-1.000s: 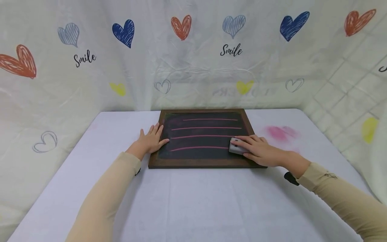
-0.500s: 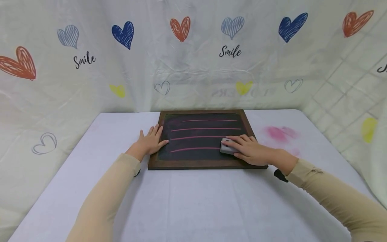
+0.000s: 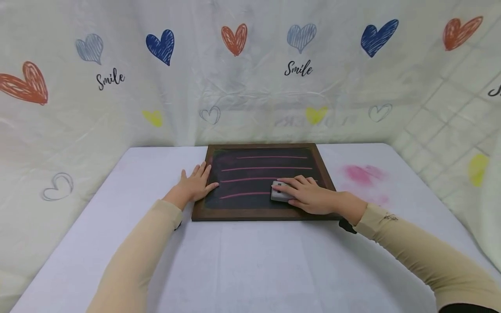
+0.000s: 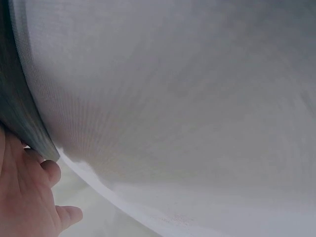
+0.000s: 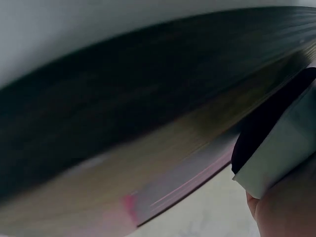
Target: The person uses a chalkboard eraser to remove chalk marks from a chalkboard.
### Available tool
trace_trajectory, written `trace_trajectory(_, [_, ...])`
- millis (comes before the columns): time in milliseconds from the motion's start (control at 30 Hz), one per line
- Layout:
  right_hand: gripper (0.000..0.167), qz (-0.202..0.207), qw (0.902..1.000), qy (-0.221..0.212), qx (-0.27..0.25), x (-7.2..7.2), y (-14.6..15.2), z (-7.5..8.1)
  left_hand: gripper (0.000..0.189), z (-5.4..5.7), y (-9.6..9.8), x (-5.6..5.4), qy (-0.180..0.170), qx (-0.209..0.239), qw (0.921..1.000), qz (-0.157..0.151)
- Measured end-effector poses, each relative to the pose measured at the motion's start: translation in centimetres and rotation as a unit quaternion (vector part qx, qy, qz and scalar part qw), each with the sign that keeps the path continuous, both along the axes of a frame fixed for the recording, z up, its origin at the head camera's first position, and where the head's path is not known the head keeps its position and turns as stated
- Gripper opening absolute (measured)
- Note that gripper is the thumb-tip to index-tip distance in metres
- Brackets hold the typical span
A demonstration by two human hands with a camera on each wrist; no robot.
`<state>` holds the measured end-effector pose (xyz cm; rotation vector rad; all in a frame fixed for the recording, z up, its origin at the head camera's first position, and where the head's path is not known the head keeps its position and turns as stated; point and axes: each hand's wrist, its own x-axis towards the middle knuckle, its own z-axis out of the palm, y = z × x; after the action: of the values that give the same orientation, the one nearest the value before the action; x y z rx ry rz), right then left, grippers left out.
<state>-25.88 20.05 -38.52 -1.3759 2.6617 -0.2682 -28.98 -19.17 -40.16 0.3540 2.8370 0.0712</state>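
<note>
A chalkboard (image 3: 250, 202) in a brown wooden frame lies on the table, with several pink chalk lines across it. My right hand (image 3: 313, 198) holds a grey chalkboard eraser (image 3: 278, 194) against the board's lower right half. In the right wrist view, the eraser's grey body (image 5: 281, 148) and dark felt (image 5: 254, 126) show at the right side. The lowest line stops at the eraser; the hand covers the area to its right. With fingers spread, my left hand (image 3: 192, 184) rests on the board's left frame edge. The left wrist view shows that hand (image 4: 27, 187) beside the dark frame (image 4: 22, 108).
White cloth covers the table (image 3: 250, 265). A pink chalk smudge (image 3: 362, 174) marks the cloth right of the board. Behind the table hangs a white curtain (image 3: 258, 95) printed with hearts and "Smile".
My right hand has slid the eraser leftward across the board, and the visible part of the lowest line is shorter. My left hand has stayed at the frame.
</note>
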Motion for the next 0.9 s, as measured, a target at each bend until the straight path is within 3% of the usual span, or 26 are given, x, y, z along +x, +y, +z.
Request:
trace_trajectory(333, [0.062, 0.017, 0.9993, -0.029, 0.015, -0.6, -2.9, 0.2, 0.082, 0.0, 0.2, 0.0, -0.005, 0.003, 1.0000, 0.000])
trace_trajectory(900, [0.062, 0.046, 0.9968, -0.033, 0.056, -1.9, -9.2, 0.9, 0.083, 0.0, 0.0, -0.1, -0.001, -0.001, 1.0000, 0.001])
